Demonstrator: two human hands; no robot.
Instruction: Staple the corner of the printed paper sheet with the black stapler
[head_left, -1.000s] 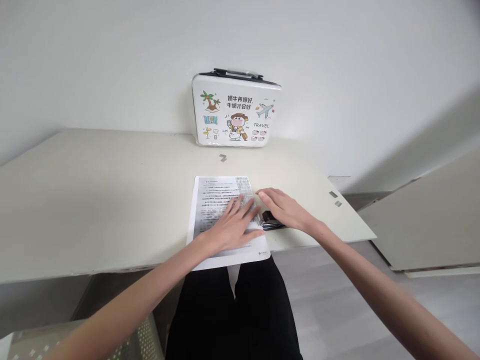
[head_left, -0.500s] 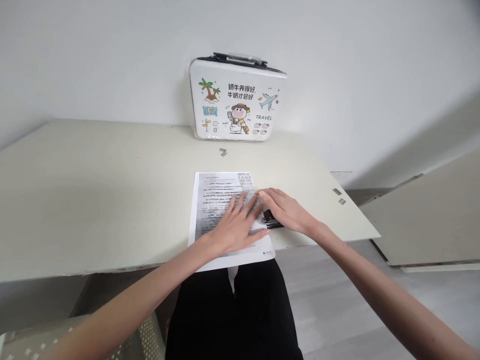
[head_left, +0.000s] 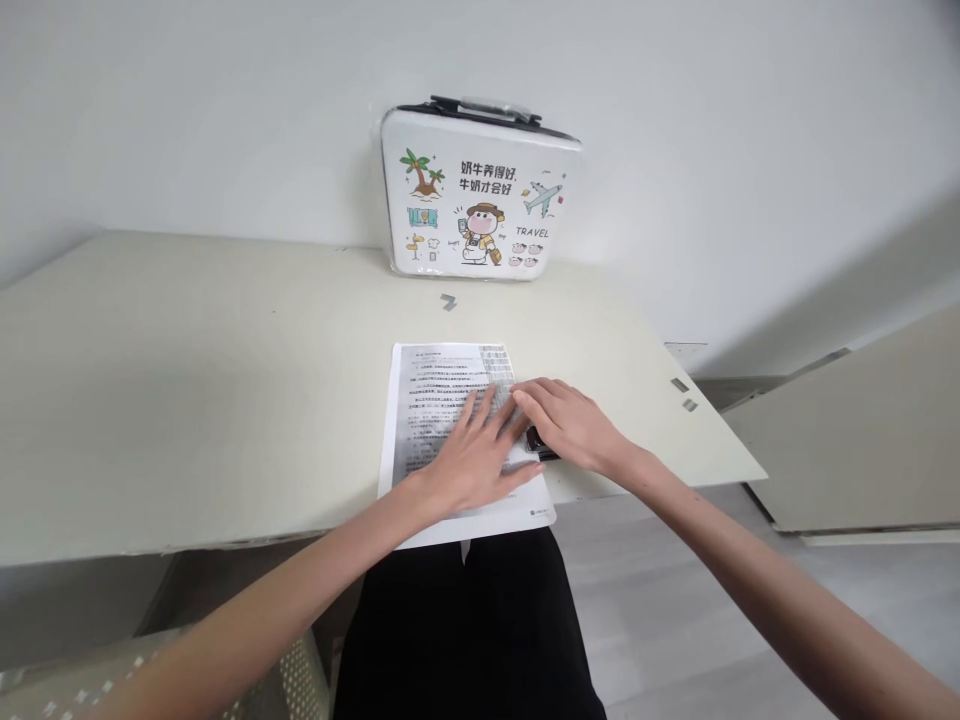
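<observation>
Since a second ago, the right hand (head_left: 574, 425) has shifted further over the stapler (head_left: 534, 441) at the right edge of the paper (head_left: 431, 415), hiding more of it, fingers together, its grip impossible to tell. The left hand (head_left: 471, 462) lies spread on the paper, which overhangs the table (head_left: 225, 400).

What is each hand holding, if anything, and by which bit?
The left hand lies spread on the printed sheet, gripping nothing. The right hand partly hides a dark device; whether it grips it can't be told.

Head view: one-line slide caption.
Left hand spread on printed white paper sheet; right hand over dark, shiny stapler-like tool.
</observation>
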